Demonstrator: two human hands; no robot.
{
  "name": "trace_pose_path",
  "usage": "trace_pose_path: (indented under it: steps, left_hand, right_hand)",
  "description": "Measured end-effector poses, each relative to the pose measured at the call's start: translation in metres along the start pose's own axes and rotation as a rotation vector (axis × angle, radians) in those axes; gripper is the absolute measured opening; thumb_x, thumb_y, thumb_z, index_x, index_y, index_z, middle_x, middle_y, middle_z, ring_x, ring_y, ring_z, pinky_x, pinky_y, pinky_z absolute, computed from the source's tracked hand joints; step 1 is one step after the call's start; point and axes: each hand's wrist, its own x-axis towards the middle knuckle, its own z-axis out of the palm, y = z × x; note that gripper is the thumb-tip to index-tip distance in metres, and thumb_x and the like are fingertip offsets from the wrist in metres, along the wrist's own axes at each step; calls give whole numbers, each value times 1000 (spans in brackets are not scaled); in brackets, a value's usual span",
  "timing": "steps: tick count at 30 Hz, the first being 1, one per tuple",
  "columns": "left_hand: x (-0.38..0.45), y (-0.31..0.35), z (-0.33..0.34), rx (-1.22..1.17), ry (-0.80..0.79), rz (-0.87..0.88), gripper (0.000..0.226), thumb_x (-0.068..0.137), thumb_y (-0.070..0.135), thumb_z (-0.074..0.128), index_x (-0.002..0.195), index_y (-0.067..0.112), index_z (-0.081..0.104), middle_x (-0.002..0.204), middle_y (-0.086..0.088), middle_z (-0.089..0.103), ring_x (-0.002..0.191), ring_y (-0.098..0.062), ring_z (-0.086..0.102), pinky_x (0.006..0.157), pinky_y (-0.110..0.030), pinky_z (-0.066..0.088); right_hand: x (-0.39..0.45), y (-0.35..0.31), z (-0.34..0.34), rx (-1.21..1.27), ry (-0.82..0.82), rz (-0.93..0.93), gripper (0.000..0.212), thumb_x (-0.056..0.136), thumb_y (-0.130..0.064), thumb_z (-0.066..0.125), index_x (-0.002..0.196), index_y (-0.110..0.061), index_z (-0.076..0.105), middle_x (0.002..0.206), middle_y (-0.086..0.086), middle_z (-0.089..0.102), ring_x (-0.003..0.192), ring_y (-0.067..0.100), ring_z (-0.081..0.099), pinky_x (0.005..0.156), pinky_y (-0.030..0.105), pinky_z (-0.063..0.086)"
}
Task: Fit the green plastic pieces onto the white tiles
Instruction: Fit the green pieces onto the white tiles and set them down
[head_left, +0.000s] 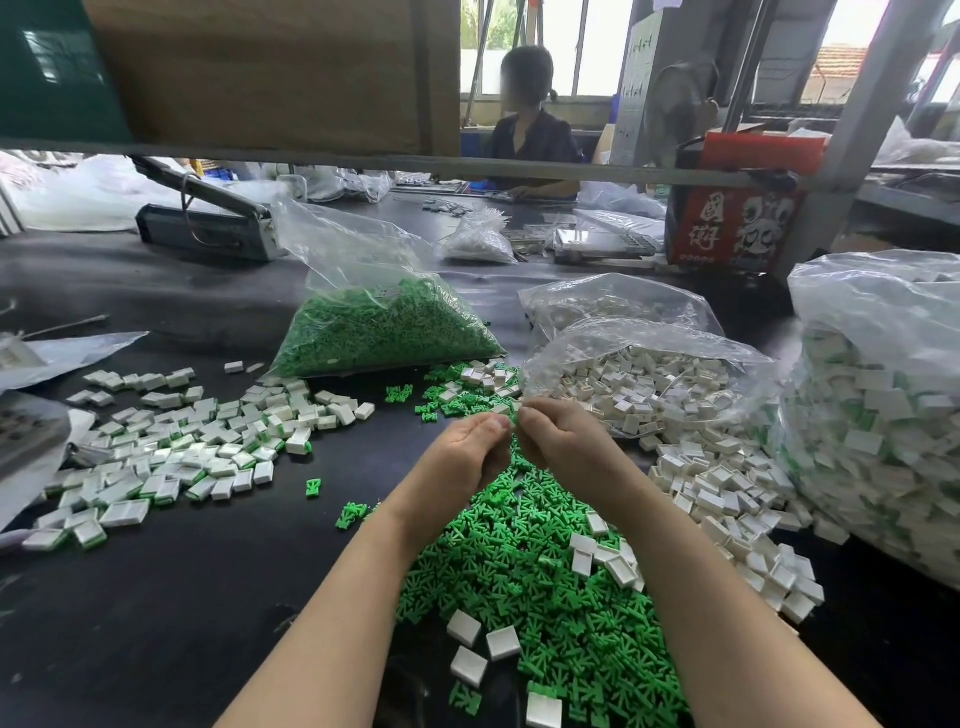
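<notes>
My left hand (470, 453) and my right hand (558, 440) meet above the dark table, fingers curled together around a small piece; a sliver of green shows between the fingertips, the rest is hidden. Below my wrists lies a heap of loose green plastic pieces (550, 587) with a few white tiles (503, 643) scattered on it. More loose white tiles (727, 499) spread to the right. To the left lies a pile of tiles with green fitted on them (171, 457).
A clear bag of green pieces (379, 327) stands behind the hands, an open bag of white tiles (649, 384) to its right, and a big bag of fitted tiles (883, 415) at far right. A seated person (535, 130) works across the table. A red box (737, 208) stands beyond.
</notes>
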Motion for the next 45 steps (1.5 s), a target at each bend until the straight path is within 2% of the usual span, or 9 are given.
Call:
trace_pose_path:
  steps: [8, 16, 19, 24, 30, 34, 37, 40, 45]
  left_hand:
    - [1, -2, 3, -12, 12, 8, 33, 106, 18, 33, 75, 19, 46, 64, 7, 33, 55, -4, 28, 48, -16, 28]
    - [1, -3, 3, -23, -15, -4, 43, 106, 16, 34, 69, 27, 53, 61, 12, 37, 53, -1, 31, 48, -15, 31]
    - [0, -3, 2, -11, -25, -14, 43, 106, 17, 34, 68, 27, 52, 60, 12, 38, 53, -2, 31, 48, -14, 31]
    - [-3, -3, -4, -11, -89, -30, 49, 106, 15, 34, 65, 27, 58, 57, 16, 41, 50, 1, 34, 48, -9, 32]
    - [-2, -5, -7, 103, -134, -56, 24, 103, 27, 39, 94, 8, 50, 60, 14, 36, 53, -4, 29, 49, -15, 29]
    - [-1, -3, -7, 103, -110, -45, 23, 106, 23, 37, 93, 8, 50, 60, 12, 35, 54, -5, 28, 48, -16, 28]
    - [0, -1, -3, 75, -40, -25, 29, 106, 20, 35, 80, 13, 46, 61, 9, 34, 53, -5, 28, 49, -16, 28]
    - [1, 0, -1, 51, 20, -4, 32, 106, 19, 34, 76, 16, 44, 59, 12, 36, 51, -2, 29, 48, -13, 29]
    - [-1, 3, 4, 60, 16, 38, 33, 107, 12, 30, 80, 17, 48, 52, 23, 57, 51, 10, 52, 52, -3, 39]
  right_hand:
    - [0, -1, 1, 26, 28, -14, 32, 100, -13, 46, 68, -14, 47, 58, -1, 42, 53, 12, 34, 58, 36, 28]
    - [-4, -3, -6, 110, -78, -9, 24, 102, -10, 44, 81, -2, 51, 60, -1, 40, 54, 10, 33, 54, 26, 28]
    - [-5, -3, -5, 117, -102, -4, 23, 103, -10, 43, 82, -3, 51, 62, 0, 39, 57, 11, 35, 57, 29, 29]
    - [-8, -5, -9, 97, -187, 13, 21, 103, -10, 43, 85, -3, 51, 64, -1, 39, 56, 6, 36, 55, 20, 32]
    - [-10, -6, -11, 115, -263, 48, 20, 102, -9, 44, 84, -5, 51, 65, -2, 37, 53, 1, 36, 52, 16, 31]
    - [-10, -8, -10, 84, -261, 58, 21, 103, -12, 44, 84, -5, 51, 64, -3, 39, 51, 1, 37, 51, 17, 32]
    - [-8, -12, -5, -83, -163, 7, 26, 104, -17, 43, 87, 1, 53, 64, -2, 44, 54, 6, 38, 56, 31, 35]
    - [-8, -18, -2, -372, -102, -115, 21, 101, -19, 41, 85, -7, 50, 72, 6, 54, 64, 18, 45, 65, 43, 41]
    - [-8, -18, 6, -669, -68, -131, 7, 93, -23, 41, 91, -17, 41, 78, 4, 53, 72, 29, 51, 62, 38, 38]
